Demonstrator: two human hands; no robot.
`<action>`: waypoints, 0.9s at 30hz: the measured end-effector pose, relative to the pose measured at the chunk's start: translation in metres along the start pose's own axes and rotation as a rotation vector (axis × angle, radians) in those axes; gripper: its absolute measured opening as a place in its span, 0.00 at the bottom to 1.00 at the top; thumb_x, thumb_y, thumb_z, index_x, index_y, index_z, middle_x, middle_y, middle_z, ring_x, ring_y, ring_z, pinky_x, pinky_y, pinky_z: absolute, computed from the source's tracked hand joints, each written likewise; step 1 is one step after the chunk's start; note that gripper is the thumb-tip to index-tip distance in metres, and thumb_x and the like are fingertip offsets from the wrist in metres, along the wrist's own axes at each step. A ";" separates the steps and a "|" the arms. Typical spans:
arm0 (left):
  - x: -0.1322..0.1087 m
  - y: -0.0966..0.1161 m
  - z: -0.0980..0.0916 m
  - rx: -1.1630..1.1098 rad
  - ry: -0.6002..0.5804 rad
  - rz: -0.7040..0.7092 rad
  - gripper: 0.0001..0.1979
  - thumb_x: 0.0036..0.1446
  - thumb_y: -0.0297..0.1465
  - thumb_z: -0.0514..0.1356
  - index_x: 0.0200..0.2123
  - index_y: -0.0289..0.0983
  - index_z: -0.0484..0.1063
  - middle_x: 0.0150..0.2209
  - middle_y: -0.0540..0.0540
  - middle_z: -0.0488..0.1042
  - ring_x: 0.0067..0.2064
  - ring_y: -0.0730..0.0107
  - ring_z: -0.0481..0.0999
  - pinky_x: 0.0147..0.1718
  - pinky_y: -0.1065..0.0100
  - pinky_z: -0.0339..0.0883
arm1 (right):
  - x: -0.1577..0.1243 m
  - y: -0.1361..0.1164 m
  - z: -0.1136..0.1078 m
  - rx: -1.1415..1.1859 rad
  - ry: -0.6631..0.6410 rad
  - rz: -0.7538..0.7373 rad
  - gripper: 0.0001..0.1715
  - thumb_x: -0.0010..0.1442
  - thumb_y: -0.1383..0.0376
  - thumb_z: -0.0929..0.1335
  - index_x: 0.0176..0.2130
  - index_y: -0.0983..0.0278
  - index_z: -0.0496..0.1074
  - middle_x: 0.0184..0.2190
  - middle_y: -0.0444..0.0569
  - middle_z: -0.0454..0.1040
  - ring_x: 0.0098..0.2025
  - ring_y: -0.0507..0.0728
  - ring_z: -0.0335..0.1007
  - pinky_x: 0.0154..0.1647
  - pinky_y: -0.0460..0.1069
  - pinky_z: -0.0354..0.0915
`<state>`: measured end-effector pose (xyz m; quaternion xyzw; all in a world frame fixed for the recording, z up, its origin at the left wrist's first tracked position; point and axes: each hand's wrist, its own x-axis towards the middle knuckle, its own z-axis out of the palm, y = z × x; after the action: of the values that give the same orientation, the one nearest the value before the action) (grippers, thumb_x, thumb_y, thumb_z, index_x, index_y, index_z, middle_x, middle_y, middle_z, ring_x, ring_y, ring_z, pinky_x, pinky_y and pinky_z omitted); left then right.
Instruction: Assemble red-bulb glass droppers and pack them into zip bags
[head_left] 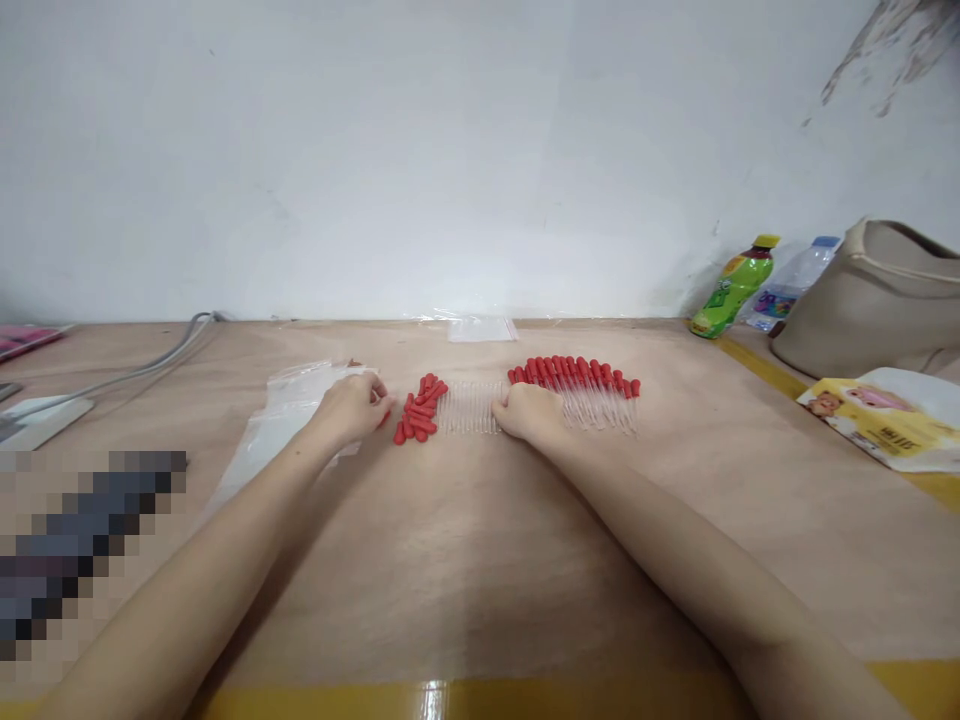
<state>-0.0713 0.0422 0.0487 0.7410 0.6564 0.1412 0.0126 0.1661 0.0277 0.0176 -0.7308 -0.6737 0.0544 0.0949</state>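
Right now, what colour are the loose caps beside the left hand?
Red. The loose caps by the left hand show best in the head view.

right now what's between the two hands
Red bulbs and a row of clear tubes, between left hand and right hand, in the head view.

- Loose red rubber bulbs [418, 412]: a small heap, lying on their sides at mixed angles, left of centre.
- Clear tubes [469, 408]: bare, without bulbs, laid side by side in a tight row just right of the heap.
- Red-capped droppers [581, 392]: a longer row further right, red bulbs at the far end, clear stems pointing nearer, slightly fanned.
- Clear plastic bag [289, 415]: crumpled, lying flat, left of the heap.
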 end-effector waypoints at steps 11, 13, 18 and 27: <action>-0.002 -0.006 0.014 0.091 0.029 0.021 0.11 0.51 0.37 0.53 0.25 0.36 0.66 0.25 0.42 0.72 0.28 0.61 0.71 0.23 0.69 0.57 | -0.016 0.005 0.001 0.050 0.210 -0.074 0.17 0.59 0.62 0.55 0.38 0.68 0.68 0.32 0.55 0.73 0.34 0.60 0.70 0.32 0.51 0.59; -0.008 0.005 0.013 -0.010 0.166 0.151 0.10 0.53 0.37 0.52 0.29 0.36 0.66 0.28 0.43 0.71 0.29 0.63 0.70 0.25 0.68 0.58 | -0.023 0.014 0.007 0.082 0.322 -0.175 0.17 0.61 0.62 0.55 0.38 0.68 0.66 0.32 0.55 0.72 0.34 0.59 0.68 0.34 0.50 0.58; -0.034 0.043 0.027 -0.372 0.230 0.459 0.09 0.57 0.34 0.52 0.37 0.36 0.66 0.33 0.46 0.70 0.35 0.68 0.69 0.35 0.69 0.62 | -0.042 0.044 0.025 0.194 0.502 -0.517 0.14 0.62 0.63 0.56 0.36 0.67 0.66 0.31 0.52 0.72 0.35 0.55 0.66 0.40 0.50 0.57; -0.053 0.062 0.062 -0.608 0.075 0.436 0.11 0.57 0.35 0.53 0.36 0.36 0.71 0.33 0.46 0.69 0.33 0.70 0.69 0.32 0.69 0.63 | -0.058 0.053 0.022 0.226 0.484 -0.758 0.13 0.62 0.66 0.58 0.40 0.65 0.69 0.32 0.49 0.74 0.35 0.53 0.66 0.39 0.49 0.54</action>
<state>-0.0028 -0.0078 -0.0081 0.8200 0.4114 0.3561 0.1775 0.2079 -0.0324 -0.0178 -0.4098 -0.8418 -0.0831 0.3414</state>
